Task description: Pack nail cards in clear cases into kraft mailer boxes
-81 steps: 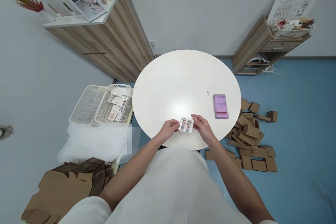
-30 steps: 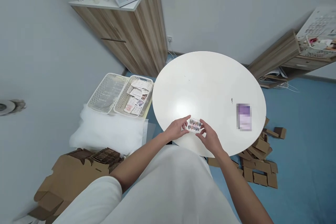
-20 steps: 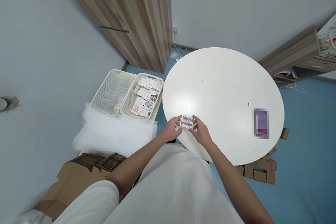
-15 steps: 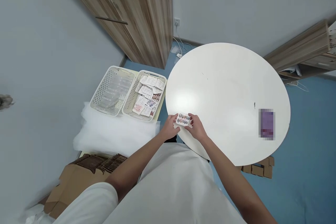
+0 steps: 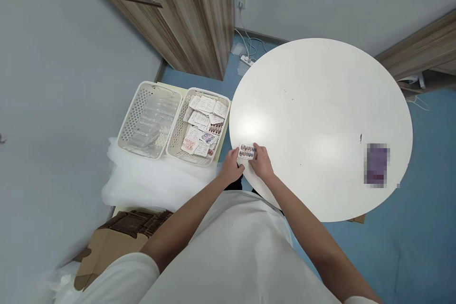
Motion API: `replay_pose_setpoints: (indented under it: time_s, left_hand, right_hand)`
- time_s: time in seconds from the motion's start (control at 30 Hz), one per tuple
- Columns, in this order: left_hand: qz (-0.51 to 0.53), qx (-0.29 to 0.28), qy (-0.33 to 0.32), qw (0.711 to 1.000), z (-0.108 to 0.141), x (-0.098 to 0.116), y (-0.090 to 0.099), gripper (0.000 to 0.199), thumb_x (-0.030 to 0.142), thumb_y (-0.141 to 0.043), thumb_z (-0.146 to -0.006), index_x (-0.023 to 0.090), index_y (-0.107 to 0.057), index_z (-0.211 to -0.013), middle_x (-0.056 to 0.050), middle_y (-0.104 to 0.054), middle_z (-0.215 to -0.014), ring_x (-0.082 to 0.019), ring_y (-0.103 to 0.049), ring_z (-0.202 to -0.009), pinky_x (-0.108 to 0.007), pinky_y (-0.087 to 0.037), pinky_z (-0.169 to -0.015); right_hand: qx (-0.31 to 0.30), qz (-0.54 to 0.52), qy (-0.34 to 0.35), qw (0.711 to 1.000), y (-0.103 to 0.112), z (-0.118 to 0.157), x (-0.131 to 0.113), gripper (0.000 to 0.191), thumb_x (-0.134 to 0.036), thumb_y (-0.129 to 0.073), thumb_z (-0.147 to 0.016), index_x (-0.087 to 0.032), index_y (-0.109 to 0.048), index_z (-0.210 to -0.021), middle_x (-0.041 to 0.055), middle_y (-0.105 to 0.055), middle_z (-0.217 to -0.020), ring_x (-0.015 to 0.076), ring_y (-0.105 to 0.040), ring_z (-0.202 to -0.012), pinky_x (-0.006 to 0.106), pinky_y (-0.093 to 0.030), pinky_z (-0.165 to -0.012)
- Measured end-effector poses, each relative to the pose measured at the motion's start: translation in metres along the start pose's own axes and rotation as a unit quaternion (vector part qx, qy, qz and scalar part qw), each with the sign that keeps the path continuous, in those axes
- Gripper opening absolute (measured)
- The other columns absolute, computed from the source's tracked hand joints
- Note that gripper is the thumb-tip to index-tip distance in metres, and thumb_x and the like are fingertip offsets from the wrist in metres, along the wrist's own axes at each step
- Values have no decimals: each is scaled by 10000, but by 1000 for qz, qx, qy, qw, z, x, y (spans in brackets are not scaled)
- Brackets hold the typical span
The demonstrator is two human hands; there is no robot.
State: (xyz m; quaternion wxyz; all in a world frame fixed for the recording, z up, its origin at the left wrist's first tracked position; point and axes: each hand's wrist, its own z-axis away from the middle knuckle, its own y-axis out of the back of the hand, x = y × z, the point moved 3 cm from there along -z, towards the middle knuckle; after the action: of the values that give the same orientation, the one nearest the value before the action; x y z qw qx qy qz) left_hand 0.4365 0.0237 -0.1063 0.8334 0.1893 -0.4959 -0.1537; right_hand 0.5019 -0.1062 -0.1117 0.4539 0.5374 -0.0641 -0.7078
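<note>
A small white card of press-on nails (image 5: pixel 246 151), with two rows of coloured nails facing up, is at the near left edge of the round white table (image 5: pixel 320 95). My left hand (image 5: pixel 231 169) has its fingertips at the card's left side, thumb bent below it. On the other side, my right hand (image 5: pixel 262 162) grips the right edge between fingers and thumb. Whether the card rests on the tabletop or is held just above it, I cannot tell.
Left of the table stands a white basket (image 5: pixel 173 145) of similar nail cards, beside another basket (image 5: pixel 121 128) holding clear plastic cases. White foam sheets (image 5: pixel 156 180) and folded cardboard boxes (image 5: pixel 110 247) lie nearer me. A blurred purple item (image 5: pixel 376 164) is at the table's right.
The view has shifted, so the table appears farther right and higher. Both hands have moved slightly left across the table with the nail card between them.
</note>
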Motion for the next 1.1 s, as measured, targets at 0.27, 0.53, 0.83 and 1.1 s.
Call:
replay_pose_setpoints:
  time_s: [0.27,0.53,0.83,1.1]
  left_hand:
    - [47,23,19,998,8,-4,-7,660,161,-478,-706,184,-253,-1326,-116,-365,-1274,-234,-406,-1151,-383,-353,-946]
    - [57,27,12,998,-9,2,-1,679,159,-499,-704,163,-245,-1334,-115,-336,-1347,-246,-311,-1244,-401,-292,-1010]
    - [80,28,18,996,-34,14,17,696,121,-500,-689,186,-252,-1335,-94,-335,-1359,-240,-302,-1250,-405,-287,-1017]
    - [71,34,13,997,-32,17,16,690,127,-492,-696,181,-236,-1336,-101,-323,-1360,-234,-295,-1254,-411,-295,-1015]
  right_hand:
    - [24,-128,-48,990,-5,22,3,651,-225,-570,-668,-227,-319,-1270,81,-451,-1135,179,-504,-918,359,-460,-817]
    - [47,-212,-81,973,-8,6,-9,639,-237,-585,-649,-231,-345,-1241,84,-473,-1192,185,-485,-1036,367,-417,-890]
    - [45,-232,-81,968,-1,-20,-20,640,-250,-591,-660,-248,-337,-1248,76,-461,-1219,181,-476,-1056,369,-410,-898]
    - [50,-234,-71,968,-2,-19,-17,626,-236,-592,-657,-248,-346,-1233,67,-455,-1220,172,-477,-1043,355,-415,-901]
